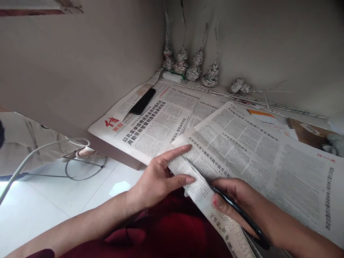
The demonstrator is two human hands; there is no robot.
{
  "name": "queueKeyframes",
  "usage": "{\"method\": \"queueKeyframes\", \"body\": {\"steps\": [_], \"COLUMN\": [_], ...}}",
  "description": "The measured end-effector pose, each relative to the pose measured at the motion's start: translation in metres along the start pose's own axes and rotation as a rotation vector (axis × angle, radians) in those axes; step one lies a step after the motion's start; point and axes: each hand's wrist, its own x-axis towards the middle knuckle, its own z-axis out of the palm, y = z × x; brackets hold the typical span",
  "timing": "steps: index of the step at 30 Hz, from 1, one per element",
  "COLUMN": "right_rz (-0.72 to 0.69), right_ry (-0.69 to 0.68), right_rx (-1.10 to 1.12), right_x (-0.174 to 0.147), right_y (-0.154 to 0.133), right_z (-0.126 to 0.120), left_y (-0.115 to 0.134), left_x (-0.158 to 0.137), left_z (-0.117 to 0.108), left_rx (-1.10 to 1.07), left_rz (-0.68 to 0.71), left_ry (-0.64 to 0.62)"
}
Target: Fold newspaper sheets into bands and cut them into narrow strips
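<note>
A printed newspaper sheet (236, 143) spreads across the table edge and hangs toward my lap. Black-handled scissors (233, 204) sit in my right hand (244, 204), fingers around the handles. Their blades lie along the paper, with a cut strip (215, 215) hanging on the near side. My left hand (161, 179) grips the sheet's left corner near the blade tips. Its thumb presses on the paper and the index finger stretches over the top; the other fingers are hidden underneath.
Another newspaper (150, 132) covers the table's left part, with a black phone (143, 101) on it. Several woven paper gourds (194, 66) line the wall, one lying on its side (240, 86). Thin paper rods (242, 98) lie along the back. A white cable (34, 152) hangs at left.
</note>
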Motion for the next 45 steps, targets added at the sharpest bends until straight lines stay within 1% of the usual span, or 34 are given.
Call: {"method": "queueKeyframes", "body": {"steps": [4,7,11,13,17,23,30,33,37,40,45], "right_rz": [-0.025,-0.033,-0.027,-0.004,0.031,-0.026,-0.016,0.001,0.026,0.007,-0.044], "right_ry": [0.012,0.004,0.000,0.013,0.045,0.025,0.018,0.023,0.005,-0.010,0.018], "right_rx": [0.027,0.043,0.004,-0.023,-0.047,-0.094,-0.087,-0.103,-0.138,-0.139,-0.098], "right_x": [0.001,0.002,0.001,0.000,0.001,0.007,0.011,0.012,0.017,0.020,0.022], "right_y": [0.006,0.008,0.010,0.009,0.000,-0.017,-0.014,-0.014,-0.017,-0.019,-0.017], "right_z": [0.002,0.001,-0.002,-0.002,0.001,0.001,0.000,0.001,0.001,0.001,0.003], "left_y": [-0.004,-0.005,-0.003,-0.001,0.003,0.006,0.001,0.001,0.003,0.005,0.006], "left_x": [0.001,0.003,0.007,0.008,0.006,0.005,0.007,0.006,0.005,0.004,0.004], "left_z": [0.000,-0.003,-0.013,-0.016,-0.014,-0.012,-0.017,-0.017,-0.015,-0.014,-0.016], "left_rx": [-0.045,-0.059,0.062,0.135,0.161,0.161,0.157,0.140,0.060,0.026,0.049], "left_rz": [-0.023,-0.012,0.039,0.061,0.076,0.098,0.113,0.104,0.070,0.046,0.026], "left_ry": [-0.007,-0.007,0.061,0.075,0.027,0.035,0.053,0.038,-0.002,0.011,0.052]}}
